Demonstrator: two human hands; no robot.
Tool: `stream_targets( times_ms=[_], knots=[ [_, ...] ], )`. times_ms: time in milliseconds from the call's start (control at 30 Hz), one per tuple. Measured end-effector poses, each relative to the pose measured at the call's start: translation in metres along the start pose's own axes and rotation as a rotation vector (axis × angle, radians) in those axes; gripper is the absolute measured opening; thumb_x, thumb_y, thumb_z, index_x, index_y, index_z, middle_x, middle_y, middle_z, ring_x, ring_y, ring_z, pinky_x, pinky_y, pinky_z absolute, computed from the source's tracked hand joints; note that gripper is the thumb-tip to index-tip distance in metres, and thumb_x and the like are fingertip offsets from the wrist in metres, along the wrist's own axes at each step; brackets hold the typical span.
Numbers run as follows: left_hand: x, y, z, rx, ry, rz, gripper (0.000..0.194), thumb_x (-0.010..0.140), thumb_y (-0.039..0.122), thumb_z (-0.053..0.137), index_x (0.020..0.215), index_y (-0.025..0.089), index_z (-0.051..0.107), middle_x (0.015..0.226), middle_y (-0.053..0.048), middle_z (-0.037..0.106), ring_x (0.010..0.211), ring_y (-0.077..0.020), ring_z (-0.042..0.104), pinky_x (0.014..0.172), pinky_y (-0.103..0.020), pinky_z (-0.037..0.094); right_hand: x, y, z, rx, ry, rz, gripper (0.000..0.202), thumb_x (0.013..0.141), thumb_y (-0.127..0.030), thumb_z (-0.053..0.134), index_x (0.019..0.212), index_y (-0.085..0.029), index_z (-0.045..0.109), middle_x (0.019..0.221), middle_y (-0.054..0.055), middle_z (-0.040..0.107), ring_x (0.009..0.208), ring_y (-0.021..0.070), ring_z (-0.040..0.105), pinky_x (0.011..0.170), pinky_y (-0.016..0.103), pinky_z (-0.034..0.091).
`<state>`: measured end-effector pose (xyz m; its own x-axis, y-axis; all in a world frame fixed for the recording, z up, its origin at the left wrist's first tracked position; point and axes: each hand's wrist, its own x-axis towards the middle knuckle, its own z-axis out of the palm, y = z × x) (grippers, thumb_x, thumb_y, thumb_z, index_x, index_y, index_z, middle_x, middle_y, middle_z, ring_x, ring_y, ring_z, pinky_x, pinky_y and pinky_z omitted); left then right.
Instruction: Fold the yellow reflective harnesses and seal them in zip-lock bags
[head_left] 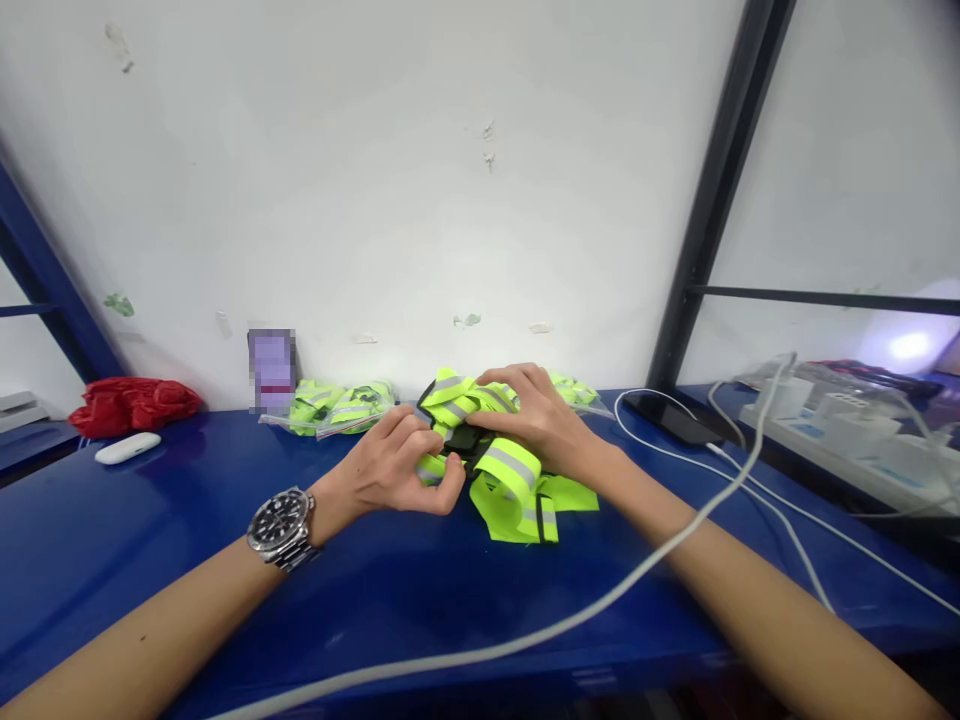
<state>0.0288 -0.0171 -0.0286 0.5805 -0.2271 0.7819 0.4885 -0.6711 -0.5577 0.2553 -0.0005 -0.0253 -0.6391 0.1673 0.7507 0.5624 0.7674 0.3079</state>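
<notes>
Strap [510, 465] (neon yellow, grey stripes, black trim) is bunched up between both hands, right under the fingers. Black buckle [463, 438] sits in the middle of the bunch.

Left hand [409, 460]: narrow, fingers curled on the strap's left side next to the buckle. Exact pinch point partly hidden. Right hand [536, 415]: closed over the strap's top right, thumb along the buckle, loops under the palm. Loose ends of the strap hang toward the wearer, onto the blue table [172, 520].

Room: bare blue surface to the left of the strap and in front of it, up to the table's front edge. Behind the strap the depth is short, wall [375, 200] right there. White cable [450, 660] arcs across in front of the strap, then up on its right, over the right forearm. That side is tighter.

Text: watch [281, 525] on the left wrist, dial print too small to read. Screen of the upright device [274, 370], behind-left of the strap, is pixelated.

Bagged bundles [360, 402] just behind-left of the strap. Further left: white case [127, 449], red bag [135, 402]. Right of the strap: dark phone [675, 418], post [720, 190] behind it, power strip [862, 440] farthest out.
</notes>
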Motion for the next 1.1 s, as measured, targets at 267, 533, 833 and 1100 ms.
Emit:
stream_targets(
  times_ms=[267, 533, 833, 1100],
  knots=[
    [-0.012, -0.005, -0.002, 0.088, -0.251, 0.041, 0.037, 0.085, 0.02, 0.06, 0.118, 0.014, 0.045, 0.085, -0.008, 0.061, 0.071, -0.0189, 0.053, 0.064, -0.035, 0.047, -0.001, 0.016, 0.0, 0.299, 0.059, 0.152, 0.014, 0.09, -0.016, 0.052, 0.092, -0.022, 0.065, 0.098, 0.008, 0.062, 0.094, 0.0225, 0.05, 0.079, 0.038, 0.043],
    [-0.005, -0.015, 0.003, -0.069, -0.426, -0.327, 0.056, 0.086, 0.015, 0.048, 0.139, 0.01, 0.031, 0.123, -0.02, 0.055, 0.113, -0.0306, 0.053, 0.09, -0.047, 0.046, 0.003, 0.019, -0.003, 0.703, -0.335, 0.599, 0.037, 0.095, -0.042, 0.042, 0.068, -0.018, 0.049, 0.066, -0.001, 0.047, 0.06, 0.0126, 0.042, 0.058, 0.027, 0.034],
    [0.008, 0.023, -0.002, -0.153, -0.482, -0.089, 0.029, 0.088, 0.031, 0.051, 0.109, 0.012, 0.057, 0.109, -0.015, 0.06, 0.102, -0.03, 0.051, 0.087, -0.048, 0.043, 0.007, 0.015, 0.003, 1.235, -0.138, 0.94, 0.03, 0.081, -0.042, 0.064, 0.071, -0.014, 0.064, 0.067, 0.001, 0.064, 0.062, 0.0132, 0.055, 0.061, 0.025, 0.042],
    [0.031, 0.059, -0.004, -0.176, -0.626, -0.096, 0.054, 0.094, 0.054, 0.034, 0.124, 0.013, 0.052, 0.112, -0.014, 0.062, 0.106, -0.0334, 0.051, 0.087, -0.051, 0.037, 0.025, -0.001, -0.005, 1.589, 0.344, 1.403, 0.017, 0.088, -0.02, 0.054, 0.078, -0.01, 0.063, 0.063, 0.006, 0.065, 0.053, 0.015, 0.06, 0.051, 0.027, 0.053]
  ],
)
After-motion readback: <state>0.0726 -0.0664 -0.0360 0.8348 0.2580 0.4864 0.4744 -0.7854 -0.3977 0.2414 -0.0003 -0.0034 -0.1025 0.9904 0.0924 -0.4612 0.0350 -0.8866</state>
